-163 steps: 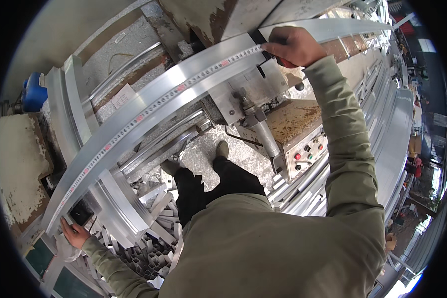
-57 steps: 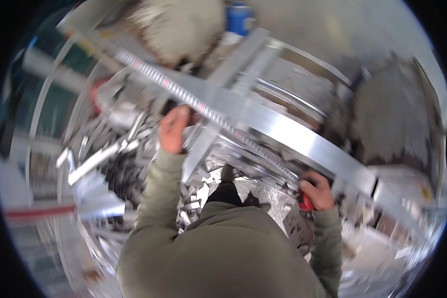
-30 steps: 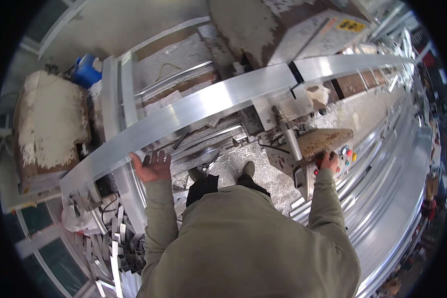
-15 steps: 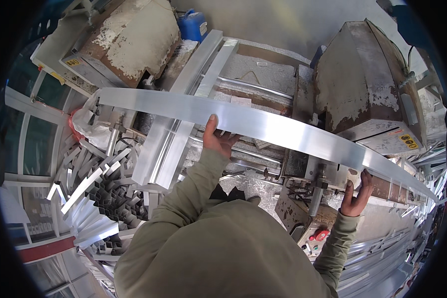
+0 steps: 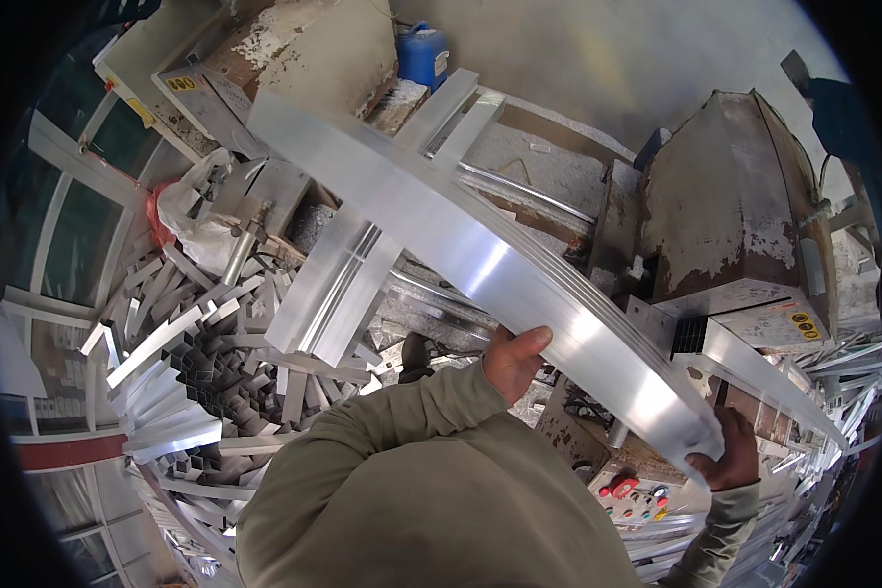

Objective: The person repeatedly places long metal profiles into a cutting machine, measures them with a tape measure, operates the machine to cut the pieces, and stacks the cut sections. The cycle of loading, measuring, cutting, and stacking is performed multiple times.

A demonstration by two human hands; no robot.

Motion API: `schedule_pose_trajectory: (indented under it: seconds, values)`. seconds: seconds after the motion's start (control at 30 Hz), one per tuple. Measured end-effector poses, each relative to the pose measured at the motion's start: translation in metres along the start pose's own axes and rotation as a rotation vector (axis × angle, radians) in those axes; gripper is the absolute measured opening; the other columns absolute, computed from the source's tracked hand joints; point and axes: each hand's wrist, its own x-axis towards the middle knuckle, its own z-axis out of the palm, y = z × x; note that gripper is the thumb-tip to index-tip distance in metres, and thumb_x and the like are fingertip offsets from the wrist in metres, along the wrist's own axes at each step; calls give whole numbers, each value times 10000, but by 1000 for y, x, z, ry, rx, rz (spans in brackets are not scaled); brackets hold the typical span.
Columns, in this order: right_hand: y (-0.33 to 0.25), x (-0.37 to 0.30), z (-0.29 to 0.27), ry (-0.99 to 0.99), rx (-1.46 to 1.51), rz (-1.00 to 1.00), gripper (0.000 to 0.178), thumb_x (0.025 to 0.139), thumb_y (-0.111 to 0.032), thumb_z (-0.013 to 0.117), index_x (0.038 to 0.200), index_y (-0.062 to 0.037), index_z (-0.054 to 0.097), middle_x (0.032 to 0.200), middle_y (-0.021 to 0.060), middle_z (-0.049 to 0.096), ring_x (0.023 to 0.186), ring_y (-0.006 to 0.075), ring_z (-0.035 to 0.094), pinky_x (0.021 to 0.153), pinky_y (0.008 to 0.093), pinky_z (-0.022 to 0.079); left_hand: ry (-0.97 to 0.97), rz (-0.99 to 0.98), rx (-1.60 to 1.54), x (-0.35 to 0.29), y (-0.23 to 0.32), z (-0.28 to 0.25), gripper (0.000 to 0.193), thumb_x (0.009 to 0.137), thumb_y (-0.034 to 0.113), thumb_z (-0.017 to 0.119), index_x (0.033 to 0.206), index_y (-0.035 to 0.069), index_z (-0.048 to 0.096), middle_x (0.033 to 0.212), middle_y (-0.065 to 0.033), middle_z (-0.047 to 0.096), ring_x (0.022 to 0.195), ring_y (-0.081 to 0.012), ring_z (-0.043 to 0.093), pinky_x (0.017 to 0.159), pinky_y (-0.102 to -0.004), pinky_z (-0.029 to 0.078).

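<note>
A long silver aluminium profile (image 5: 412, 220) is held up at a slant across the machine, its far end at upper left and its near end at lower right. Parallel ridges run along its far side; I cannot tell whether it is one piece or several stacked. My left hand (image 5: 515, 367) is closed on its near edge, thumb on the top face. At the near end my right hand (image 5: 733, 453) wraps round the corner. Behind that end, more aluminium profiles (image 5: 764, 367) lie on the machine's right side, with dark openings in their cut ends.
Two worn saw housings stand left (image 5: 304, 64) and right (image 5: 725, 201). An aluminium crosspiece (image 5: 333, 284) lies beneath the held profile. Offcuts (image 5: 216, 363) are heaped at left. A control panel (image 5: 637, 498) with a red button sits near my right forearm. A blue canister (image 5: 421, 56) stands behind.
The profile has come up off the machine and swung to a slant, its right end nearer me and apart from the profiles at right. Both hands have shifted from touching its edge to gripping it.
</note>
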Motion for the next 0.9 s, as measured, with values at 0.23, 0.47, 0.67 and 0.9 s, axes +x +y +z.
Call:
schedule_pose_trajectory:
  seconds: [0.23, 0.47, 0.67, 0.9]
  values:
    - [-30, -6, 119, -415, 1145, 208, 1272, 691, -265, 1026, 1718, 16, 330, 1575, 185, 581, 1397, 289, 593, 1153, 433, 489, 118, -149, -5, 43, 11, -4, 679, 1036, 438, 733, 1561, 57, 533, 1414, -116, 694, 1327, -302, 672, 1153, -508, 534]
    - [-54, 54, 221, -390, 1425, 275, 973, 891, -508, 926, 1578, 60, 537, 1366, 91, 702, 1214, 195, 655, 1076, 382, 518, 231, 52, 250, 164, -11, -62, 764, 962, 364, 822, 1526, -43, 507, 1385, -183, 669, 1280, -297, 659, 1085, -473, 556]
    - [-114, 175, 215, -367, 1600, 412, 659, 961, -428, 872, 1381, 32, 656, 1135, 55, 730, 971, 150, 707, 872, 337, 579, 377, 90, 313, 269, 0, -125, 616, 980, 332, 805, 1421, -57, 622, 1268, -176, 747, 1079, -287, 742, 951, -435, 600]
    - [-170, 255, 262, -284, 1606, 413, 820, 951, -453, 878, 1505, 80, 592, 1250, 131, 742, 1096, 210, 724, 937, 347, 590, 243, 116, 358, 307, 45, -193, 671, 979, 318, 808, 1495, -36, 566, 1288, -171, 728, 1101, -279, 729, 956, -426, 596]
